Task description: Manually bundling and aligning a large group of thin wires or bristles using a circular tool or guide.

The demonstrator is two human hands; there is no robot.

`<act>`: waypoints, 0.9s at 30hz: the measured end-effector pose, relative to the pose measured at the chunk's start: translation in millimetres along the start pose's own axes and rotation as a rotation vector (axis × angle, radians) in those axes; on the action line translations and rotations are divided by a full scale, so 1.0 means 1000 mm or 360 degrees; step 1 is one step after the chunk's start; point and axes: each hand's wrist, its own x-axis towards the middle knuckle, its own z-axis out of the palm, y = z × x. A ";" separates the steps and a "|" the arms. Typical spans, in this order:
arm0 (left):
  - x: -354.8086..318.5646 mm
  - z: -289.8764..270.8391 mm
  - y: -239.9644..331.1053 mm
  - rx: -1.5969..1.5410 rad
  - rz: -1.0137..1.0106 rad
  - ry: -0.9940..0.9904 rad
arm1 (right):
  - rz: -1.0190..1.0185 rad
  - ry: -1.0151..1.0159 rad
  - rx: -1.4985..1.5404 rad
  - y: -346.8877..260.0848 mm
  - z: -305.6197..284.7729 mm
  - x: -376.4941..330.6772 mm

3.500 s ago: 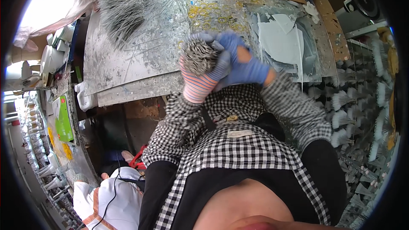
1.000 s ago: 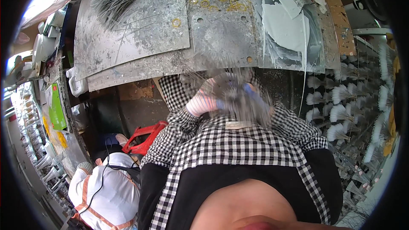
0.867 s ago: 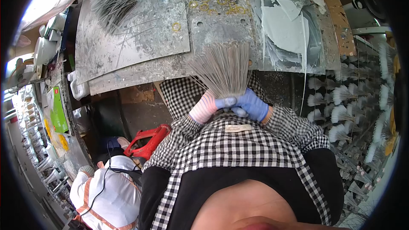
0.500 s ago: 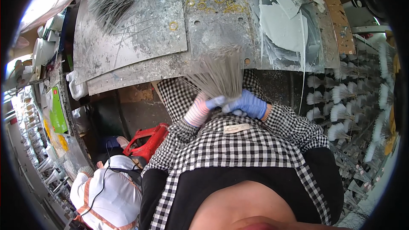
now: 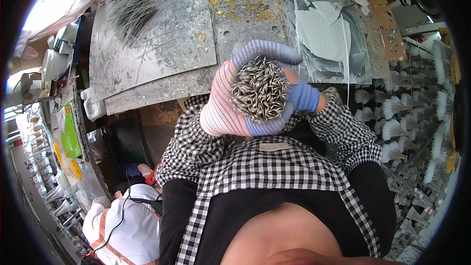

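A thick bundle of thin metal wires (image 5: pixel 261 91) points its ends up toward me, their tips packed into a round, silvery face. My left hand (image 5: pixel 220 99), in a pink and blue striped knit glove, wraps round the bundle's left side, thumb and fingers curving about its rim. From the right, my right hand (image 5: pixel 305 96) in a blue glove grips the same bundle; part of its fingers is hidden behind the wires. Both hands are above my lap, at the near edge of the worktable (image 5: pixel 171 76).
A heap of loose wires (image 5: pixel 135 7) lies at the table's far left. Yellow rubber bands (image 5: pixel 240 2) are scattered at the back. White paste (image 5: pixel 319 32) covers a plate at right. Racks of white-tipped wire bunches (image 5: pixel 392 108) hang right. A co-worker (image 5: pixel 130 221) sits at lower left.
The bundle has been raised and tipped, so its ends now face up at me. My left hand has moved from its lower end to wrap its side.
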 end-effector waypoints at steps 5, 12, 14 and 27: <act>0.006 -0.005 -0.046 -0.0299 -0.0036 0.0193 | 0.0047 0.0372 -0.0719 -0.004 -0.066 -0.004; 0.000 -0.007 -0.124 0.0486 -0.0096 0.0364 | -0.0898 0.0534 -0.1186 -0.092 -0.106 0.057; -0.004 -0.012 -0.140 0.0357 -0.0205 0.0196 | -0.1138 0.0616 -0.1007 -0.125 -0.097 0.079; -0.008 0.004 -0.192 0.1935 -0.0824 -0.0314 | -0.0813 -0.0307 -0.0769 -0.128 -0.036 0.117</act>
